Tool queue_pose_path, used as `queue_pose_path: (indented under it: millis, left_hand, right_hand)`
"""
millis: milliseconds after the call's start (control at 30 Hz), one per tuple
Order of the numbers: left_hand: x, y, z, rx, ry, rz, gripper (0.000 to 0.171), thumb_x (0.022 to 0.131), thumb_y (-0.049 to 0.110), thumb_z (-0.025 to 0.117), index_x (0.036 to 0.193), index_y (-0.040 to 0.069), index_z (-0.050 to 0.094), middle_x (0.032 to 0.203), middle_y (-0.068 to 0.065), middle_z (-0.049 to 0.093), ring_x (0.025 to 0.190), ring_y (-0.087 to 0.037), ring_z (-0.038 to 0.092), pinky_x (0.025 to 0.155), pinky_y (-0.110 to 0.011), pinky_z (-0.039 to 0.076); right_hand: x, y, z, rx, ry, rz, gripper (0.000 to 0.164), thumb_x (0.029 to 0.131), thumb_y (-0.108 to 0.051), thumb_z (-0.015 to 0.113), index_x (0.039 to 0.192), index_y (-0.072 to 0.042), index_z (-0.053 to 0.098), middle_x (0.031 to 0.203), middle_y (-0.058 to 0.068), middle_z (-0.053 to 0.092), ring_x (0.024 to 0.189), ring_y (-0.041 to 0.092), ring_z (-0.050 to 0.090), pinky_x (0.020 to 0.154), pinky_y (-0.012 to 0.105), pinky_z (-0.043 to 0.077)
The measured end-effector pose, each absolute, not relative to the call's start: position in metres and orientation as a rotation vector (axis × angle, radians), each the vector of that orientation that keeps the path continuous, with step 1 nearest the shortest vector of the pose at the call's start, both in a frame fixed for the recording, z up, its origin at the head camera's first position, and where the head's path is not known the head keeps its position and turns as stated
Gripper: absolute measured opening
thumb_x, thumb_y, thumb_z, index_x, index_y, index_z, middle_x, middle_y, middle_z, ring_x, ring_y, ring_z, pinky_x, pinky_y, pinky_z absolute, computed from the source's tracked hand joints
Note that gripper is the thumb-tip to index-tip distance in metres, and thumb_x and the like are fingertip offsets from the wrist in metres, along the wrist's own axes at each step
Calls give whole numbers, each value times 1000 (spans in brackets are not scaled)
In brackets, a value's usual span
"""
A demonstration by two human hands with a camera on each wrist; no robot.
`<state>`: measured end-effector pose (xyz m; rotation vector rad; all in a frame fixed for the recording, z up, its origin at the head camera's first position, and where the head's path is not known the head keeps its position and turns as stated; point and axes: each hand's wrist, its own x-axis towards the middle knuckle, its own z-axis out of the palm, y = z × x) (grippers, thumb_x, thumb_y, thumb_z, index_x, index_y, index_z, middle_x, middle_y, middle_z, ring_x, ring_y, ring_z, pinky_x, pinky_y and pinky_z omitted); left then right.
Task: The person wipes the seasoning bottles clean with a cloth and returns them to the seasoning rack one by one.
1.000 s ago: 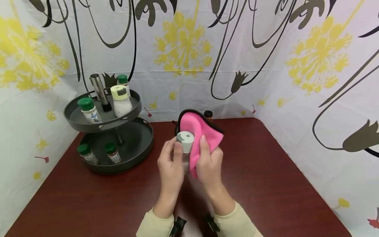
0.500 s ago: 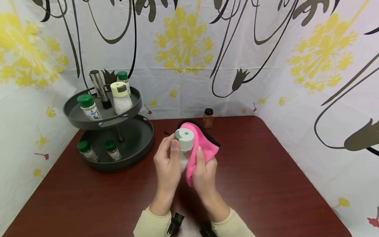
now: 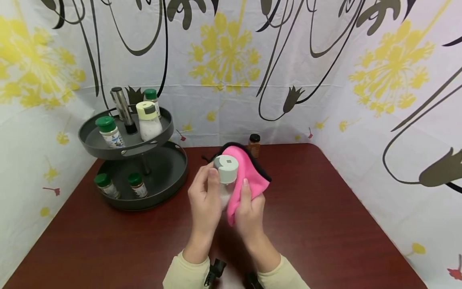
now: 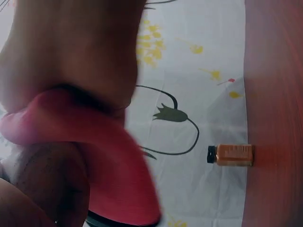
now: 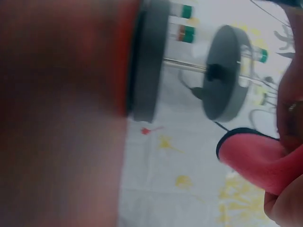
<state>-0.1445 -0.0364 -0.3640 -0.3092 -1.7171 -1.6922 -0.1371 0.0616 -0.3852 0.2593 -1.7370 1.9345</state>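
Note:
My left hand (image 3: 205, 200) grips a clear shaker bottle (image 3: 226, 170) with a pale grey-green cap, held up above the table. White contents show through its lower part. In my right hand (image 3: 250, 216) is a pink cloth (image 3: 249, 172) with black edging, pinched under the thumb and pressed against the bottle's right side. The cloth also fills much of the left wrist view, where the pink fabric (image 4: 118, 165) hides the bottle. From the right wrist, the cloth (image 5: 255, 158) shows between the fingers.
A two-tier dark grey tray stand (image 3: 162, 196) stands at the left, bearing green-capped spice jars, a yellow-capped shaker (image 3: 148, 122) and a metal cylinder (image 3: 123, 110). A black-capped spice bottle (image 3: 254, 146) stands at the table's (image 3: 325, 224) back edge.
Both hands have come slightly down and left with the bottle and cloth. The cloth has shifted lower along the bottle, uncovering more of it and the black-capped bottle behind.

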Motion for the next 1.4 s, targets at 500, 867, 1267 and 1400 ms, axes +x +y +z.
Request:
queue_pose_path:
  millis: [500,867,1267,1400]
  left_hand:
    - [-141,-36,-368,-258,-1792,-1767,28,110,29,60,129,17,76,111,-6,74,97,-13,66,85,-24,58]
    - [-144,-45,-359,-218,-1678,-1802,29,111,28,58,125,9,75,111,-12,75,98,-14,66,87,-24,57]
    - [-142,-41,-359,-213,-1671,-1815,32,111,30,57,125,7,75,112,-13,75,99,-14,66,88,-23,56]
    - [-143,-44,-359,-183,-1657,-1821,34,111,31,56,125,7,74,112,-14,75,99,-15,66,87,-24,57]
  right_hand:
    - [-144,67,-343,240,-1769,1829,42,113,-25,48,81,1,56,55,-4,48,50,10,52,53,25,45]
    - [-137,61,-386,156,-1926,1893,52,113,-23,49,68,1,56,44,6,50,35,10,51,40,27,43]
    - [-142,63,-363,255,-1850,1830,45,112,-20,50,73,1,56,49,6,50,42,9,53,46,25,45]
    - [-138,60,-382,200,-1897,1915,57,114,-23,49,62,1,54,41,14,49,31,10,50,35,29,42]
